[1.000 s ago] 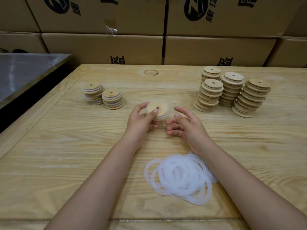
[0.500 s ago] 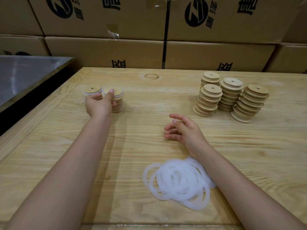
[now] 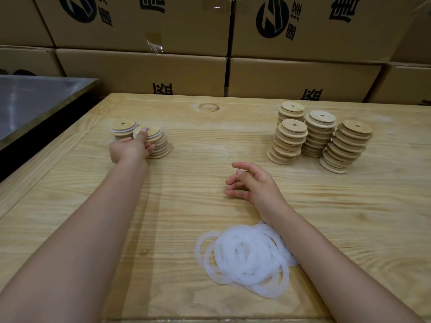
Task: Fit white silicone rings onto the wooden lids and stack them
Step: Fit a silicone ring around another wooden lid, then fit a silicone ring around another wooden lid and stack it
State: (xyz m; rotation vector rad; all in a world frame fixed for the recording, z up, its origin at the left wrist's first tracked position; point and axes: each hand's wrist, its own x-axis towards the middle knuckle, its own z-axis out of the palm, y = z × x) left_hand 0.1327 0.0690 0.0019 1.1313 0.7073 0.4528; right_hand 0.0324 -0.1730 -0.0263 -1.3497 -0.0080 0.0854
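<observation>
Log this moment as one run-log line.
left hand: holds top lid on ringed stack | right hand: idle, empty | rings: heaped near | bare lids: stacked at right

Two bare hands on two bare forearms.
The left hand (image 3: 130, 149) and right hand (image 3: 254, 185) are uncovered, with slim fingers and fine creases at the knuckles. The left thumbnail (image 3: 144, 129) and right thumbnail (image 3: 239, 171) are cut short and rounded, with a slight sheen. The left forearm (image 3: 93, 229) and right forearm (image 3: 326, 252) are bare along all their visible length, smooth and even, narrow at the wrists and looking broader toward the lower edge, where the wide lens swells them.
</observation>
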